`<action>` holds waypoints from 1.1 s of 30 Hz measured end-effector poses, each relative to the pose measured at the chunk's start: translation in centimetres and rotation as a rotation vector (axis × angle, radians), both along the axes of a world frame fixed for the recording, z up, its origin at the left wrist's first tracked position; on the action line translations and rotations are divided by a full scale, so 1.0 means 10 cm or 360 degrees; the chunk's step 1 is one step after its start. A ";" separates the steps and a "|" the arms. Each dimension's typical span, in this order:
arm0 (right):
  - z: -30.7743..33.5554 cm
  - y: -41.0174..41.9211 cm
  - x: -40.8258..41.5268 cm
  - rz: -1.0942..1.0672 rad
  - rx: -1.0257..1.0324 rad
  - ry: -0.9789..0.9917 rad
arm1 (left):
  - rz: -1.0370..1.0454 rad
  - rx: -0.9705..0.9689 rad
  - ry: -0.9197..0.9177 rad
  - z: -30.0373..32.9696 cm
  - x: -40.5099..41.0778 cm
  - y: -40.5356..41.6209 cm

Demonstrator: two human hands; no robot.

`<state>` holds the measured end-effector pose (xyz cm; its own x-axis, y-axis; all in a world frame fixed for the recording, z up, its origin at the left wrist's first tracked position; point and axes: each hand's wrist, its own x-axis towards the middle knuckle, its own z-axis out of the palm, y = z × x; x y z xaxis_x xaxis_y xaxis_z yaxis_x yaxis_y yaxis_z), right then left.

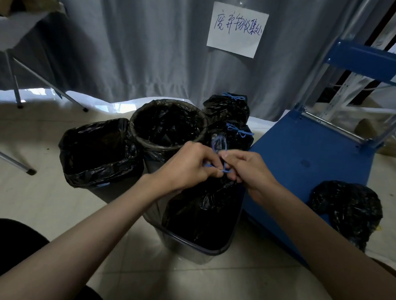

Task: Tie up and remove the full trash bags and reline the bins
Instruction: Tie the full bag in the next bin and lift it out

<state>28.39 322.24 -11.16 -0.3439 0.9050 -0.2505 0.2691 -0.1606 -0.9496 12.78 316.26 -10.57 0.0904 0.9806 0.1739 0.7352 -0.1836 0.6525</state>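
A full black trash bag [203,209] stands in a grey bin [187,248] in front of me. Its blue drawstring [218,146] loops up above its gathered neck. My left hand [189,165] and my right hand [246,168] meet over the neck, and each pinches a strand of the drawstring. Behind stand a rectangular bin [100,151] and a round bin [168,125], both lined with open black bags. Two tied black bags [226,107] [236,135] with blue bows sit behind them.
A blue platform cart [311,160] lies to the right, with another black bag [347,208] at its near corner. A grey curtain with a handwritten paper sign [237,29] hangs at the back. A white chair with metal legs [15,80] stands at the left.
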 end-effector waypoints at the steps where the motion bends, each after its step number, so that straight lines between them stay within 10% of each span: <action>1: 0.02 0.00 0.00 0.0006 -0.0002 0.0051 | -0.0005 -0.0177 -0.0144 0.03 -0.04 0.00; 5: 0.10 -0.06 -0.02 0.0265 0.0162 0.0097 | 0.0217 -0.0772 -0.0821 0.11 -0.12 -0.03; 15: 0.04 -0.16 -0.06 0.0277 0.1040 -0.0437 | 0.0511 -0.0871 -0.1041 0.23 -0.12 -0.07; 33: 0.32 -0.12 0.13 -0.0004 0.0034 0.0107 | 0.0593 -0.0705 -0.0935 0.16 -0.22 -0.02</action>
